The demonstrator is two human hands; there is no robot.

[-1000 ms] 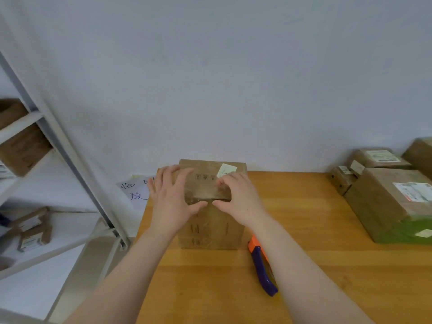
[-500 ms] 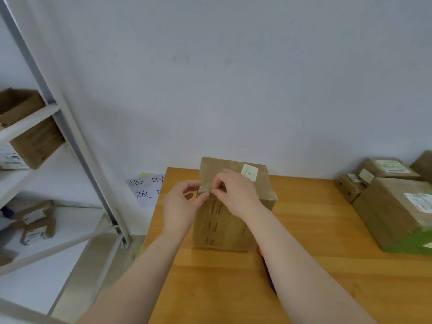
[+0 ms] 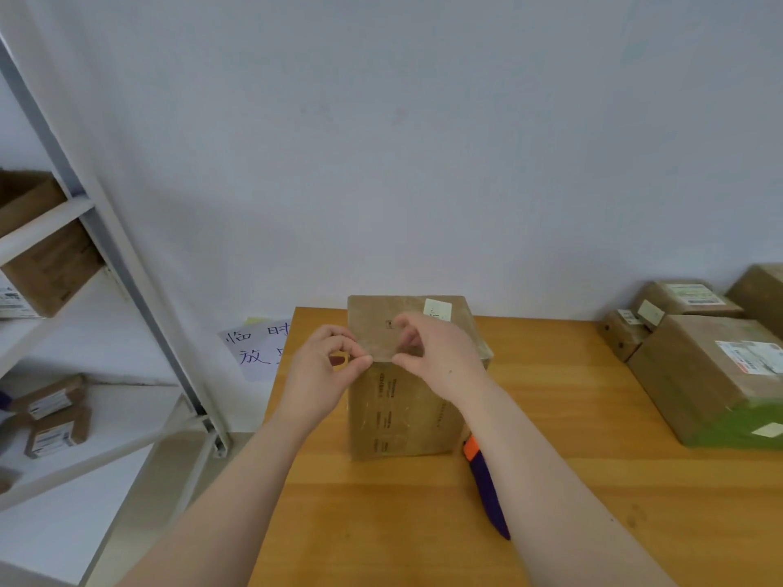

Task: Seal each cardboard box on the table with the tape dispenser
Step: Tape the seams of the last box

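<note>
Pinching top front edge of box (image 3: pixel 406 400), mid-table, with left hand (image 3: pixel 322 366) and right hand (image 3: pixel 440 353), both closed on it. Tape dispenser (image 3: pixel 487 489) lying on table (image 3: pixel 572 502) just right of box, not held. Probably early: other boxes (image 3: pixel 712 374) far right, seal state unclear.

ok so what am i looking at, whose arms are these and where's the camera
No robot here: the camera sits on a person's head, looking forward and down, so the bare arms are the wearer's own. A tall brown cardboard box stands on the orange-brown wooden table. The left hand and right hand both pinch its near top edge; whether they hold tape I cannot tell. The orange and purple tape dispenser lies unheld beside the box, partly behind the right forearm. More brown boxes sit at the right; a grey metal shelf stands left.
</note>
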